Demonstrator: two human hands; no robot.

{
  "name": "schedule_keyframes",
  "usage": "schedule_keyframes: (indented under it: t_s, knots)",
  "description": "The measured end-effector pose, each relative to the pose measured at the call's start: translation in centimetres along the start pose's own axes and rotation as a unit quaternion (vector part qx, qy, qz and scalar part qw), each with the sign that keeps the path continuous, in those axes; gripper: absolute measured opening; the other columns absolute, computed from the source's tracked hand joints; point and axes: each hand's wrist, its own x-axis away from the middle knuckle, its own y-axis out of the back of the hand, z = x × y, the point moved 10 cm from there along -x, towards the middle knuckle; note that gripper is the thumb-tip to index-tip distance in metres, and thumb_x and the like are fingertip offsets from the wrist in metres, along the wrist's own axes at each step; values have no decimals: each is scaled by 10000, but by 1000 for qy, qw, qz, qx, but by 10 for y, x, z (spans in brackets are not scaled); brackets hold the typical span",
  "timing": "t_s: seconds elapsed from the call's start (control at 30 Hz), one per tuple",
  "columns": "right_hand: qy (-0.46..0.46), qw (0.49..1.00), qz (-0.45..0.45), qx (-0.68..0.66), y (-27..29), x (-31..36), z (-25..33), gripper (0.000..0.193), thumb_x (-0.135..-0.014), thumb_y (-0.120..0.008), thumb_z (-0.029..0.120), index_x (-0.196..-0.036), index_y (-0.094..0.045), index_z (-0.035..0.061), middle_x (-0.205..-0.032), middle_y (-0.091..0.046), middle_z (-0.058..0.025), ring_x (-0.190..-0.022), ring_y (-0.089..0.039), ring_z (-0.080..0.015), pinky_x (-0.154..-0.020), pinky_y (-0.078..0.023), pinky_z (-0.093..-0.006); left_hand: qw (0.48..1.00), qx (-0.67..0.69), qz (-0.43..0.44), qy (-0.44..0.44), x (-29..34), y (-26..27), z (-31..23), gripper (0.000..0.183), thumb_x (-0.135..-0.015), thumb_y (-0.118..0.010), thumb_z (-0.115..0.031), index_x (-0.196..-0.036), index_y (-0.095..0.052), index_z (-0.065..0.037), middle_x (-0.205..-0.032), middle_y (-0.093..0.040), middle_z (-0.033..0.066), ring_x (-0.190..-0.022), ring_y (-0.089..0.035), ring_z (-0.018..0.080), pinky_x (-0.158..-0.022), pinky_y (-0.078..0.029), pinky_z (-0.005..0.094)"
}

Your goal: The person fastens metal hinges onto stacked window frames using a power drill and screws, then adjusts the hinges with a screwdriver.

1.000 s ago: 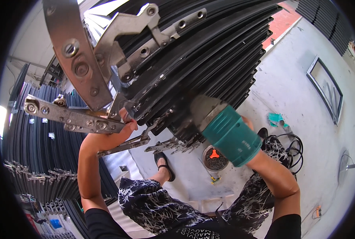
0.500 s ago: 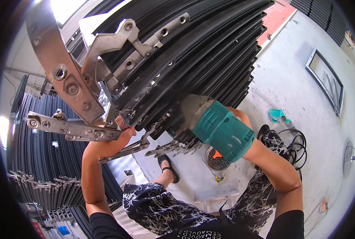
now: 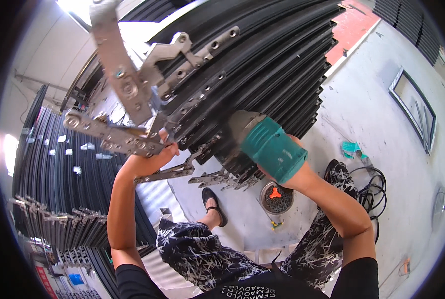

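Observation:
My right hand is wrapped round a teal power drill, whose body hides most of the fingers. The drill's grey front end points at the near ends of stacked black frame bars; its tip is blurred. My left hand is closed at the lower end of a riveted metal hinge, fingers pressed near the joint against the stack. Another hinge arm sticks out leftward just above that hand. More hinges hang along the stack's lower edge.
A round bowl of small screws with an orange piece stands on the floor between my legs, by a yellow-green tool. A black cable coils at right. An assembled frame lies farther right. More black bars stand at left.
The hinge, stack and my left hand appear shifted rightward in the picture. The drill and my right hand sit slightly higher and farther left. Both hands keep their hold.

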Motion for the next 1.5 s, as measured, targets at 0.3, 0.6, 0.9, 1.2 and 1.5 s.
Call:
schedule_keyframes:
  t_s: [0.3,0.6,0.9,1.2,1.5]
  knots:
    - [-189,973,-4,-130,-17,17,-17,217,-757,-700,48,-961,-627,42,-848,-650,-42,-772,-627,-176,-694,-501,-310,988,109,-79,80,57,42,14,467,-797,-682,-438,-1004,-593,-29,-804,-528,-33,-678,-463,44,-549,-339,192]
    - [-117,991,-48,-38,5,10,-4,215,-676,-744,76,-860,-649,18,-791,-670,-89,-695,-651,-225,-668,-513,-301,701,681,-142,158,143,-138,130,376,-828,-505,49,-1203,-494,64,-976,-578,84,-709,-499,104,-588,-439,192]
    - [-168,983,-9,-78,4,9,-17,193,-691,-728,81,-846,-638,10,-755,-661,-104,-679,-646,-241,-637,-507,-311,758,630,39,163,39,-224,12,315,-945,-457,-9,-1254,-455,54,-1223,-552,178,-862,-570,137,-725,-496,209]
    - [-19,997,3,68,11,9,11,291,-660,-739,168,-874,-633,2,-795,-633,-153,-697,-637,-297,-623,-505,-320,740,662,-20,120,14,-212,25,219,-958,-541,-160,-1129,-578,-29,-893,-537,-5,-808,-488,99,-727,-412,230]
    - [48,968,211,128,2,70,57,247,-787,-686,86,-1009,-629,-5,-911,-650,-82,-764,-641,-176,-701,-521,-270,693,717,-67,-32,9,-154,-2,203,-896,-637,-183,-1051,-579,-66,-924,-536,9,-778,-456,88,-649,-398,202]
